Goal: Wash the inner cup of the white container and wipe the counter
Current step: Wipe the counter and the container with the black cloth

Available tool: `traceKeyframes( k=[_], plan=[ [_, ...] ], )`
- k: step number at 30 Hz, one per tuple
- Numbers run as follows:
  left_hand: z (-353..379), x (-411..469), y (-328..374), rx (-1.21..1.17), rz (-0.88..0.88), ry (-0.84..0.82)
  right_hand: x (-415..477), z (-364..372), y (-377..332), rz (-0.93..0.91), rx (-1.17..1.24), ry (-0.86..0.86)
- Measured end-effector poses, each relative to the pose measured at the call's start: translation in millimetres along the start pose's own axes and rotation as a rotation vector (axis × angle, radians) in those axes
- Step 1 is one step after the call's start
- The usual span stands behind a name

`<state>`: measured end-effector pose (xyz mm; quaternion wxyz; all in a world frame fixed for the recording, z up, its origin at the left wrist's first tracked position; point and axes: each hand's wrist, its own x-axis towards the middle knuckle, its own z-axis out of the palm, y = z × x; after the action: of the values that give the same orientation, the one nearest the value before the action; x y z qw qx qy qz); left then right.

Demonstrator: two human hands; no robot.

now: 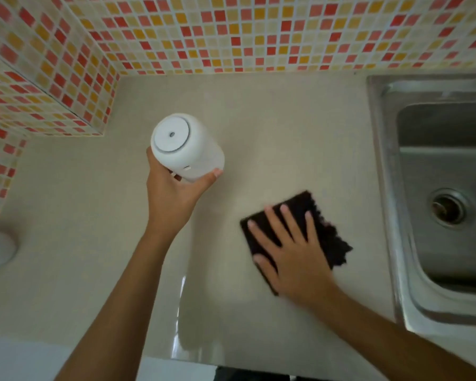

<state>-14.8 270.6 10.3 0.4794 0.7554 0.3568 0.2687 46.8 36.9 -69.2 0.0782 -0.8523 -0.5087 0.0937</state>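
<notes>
White container (186, 145) in left hand (171, 196)

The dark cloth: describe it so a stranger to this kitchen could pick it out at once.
Find the steel sink on the right; the beige counter lies just left of it. There the right hand presses flat on the dark cloth, the only black, ragged-edged thing, unlike the smooth white container.

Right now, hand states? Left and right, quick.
Left hand: fingers curled round the white container, holding it up off the counter.
Right hand: open, flat fingers pressing the dark cloth on the counter.
</notes>
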Motion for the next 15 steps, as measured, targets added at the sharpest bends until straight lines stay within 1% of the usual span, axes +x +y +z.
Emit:
traceKeyframes(
  k=[1,3,5,7,9,12,14,15],
  plan=[
    [4.9,1.6,2.4,-0.001,0.002,-0.020,-29.1,4.3,-21.5,-0.090,0.018,-0.039],
    [14.2,5.1,9.4,0.006,0.028,-0.040,-52.2,9.9,-39.9,-0.165,0.038,-0.085],
    [21.9,7.2,15.6,0.015,0.069,-0.040,-20.6,6.1,-24.2,-0.156,0.047,-0.039],
    [27.0,5.3,20.8,0.027,0.088,-0.040,40.9,0.9,1.9,-0.057,0.009,0.042],
    [26.6,0.1,23.0,0.034,0.089,-0.029,112.7,-7.4,31.2,0.106,0.009,0.091],
    [16.3,-6.9,22.0,0.030,0.091,0.007,191.7,-16.3,51.1,0.299,0.006,0.020],
    [8.5,-9.5,19.2,0.032,0.089,0.030,201.0,-12.8,40.4,0.324,-0.015,0.016],
    [5.6,-10.6,18.1,0.033,0.081,0.043,189.7,-9.2,29.5,0.294,-0.017,0.022]
  ],
)
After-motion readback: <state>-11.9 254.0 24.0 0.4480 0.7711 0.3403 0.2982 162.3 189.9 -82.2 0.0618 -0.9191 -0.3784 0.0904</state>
